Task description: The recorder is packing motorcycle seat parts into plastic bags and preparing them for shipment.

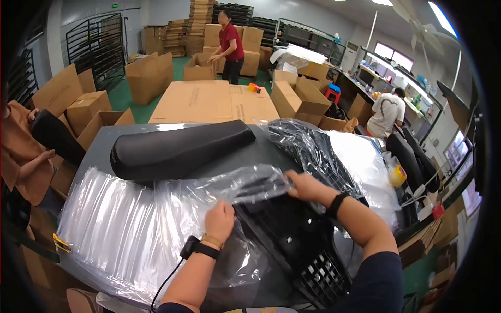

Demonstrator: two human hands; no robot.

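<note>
My left hand (219,223) is closed on the near edge of a clear plastic bag (245,182). My right hand (307,188) pinches the right end of the same bag, and the film stretches between the two hands. The bag's mouth lies over the far end of a long black seat (292,229), turned with its ribbed, gridded underside up. The seat's near end reaches toward my body, outside the film. Beyond my hands lies another long black padded seat (180,150), cushion side up and unwrapped. To its right is a black seat wrapped in clear film (313,148).
A wide stack of clear bags (109,229) covers the table's left side; more bags (360,161) lie at right. A flat cardboard sheet (193,101) adjoins the far edge. A person at left holds a black seat (55,135); another stands among open cartons (148,78).
</note>
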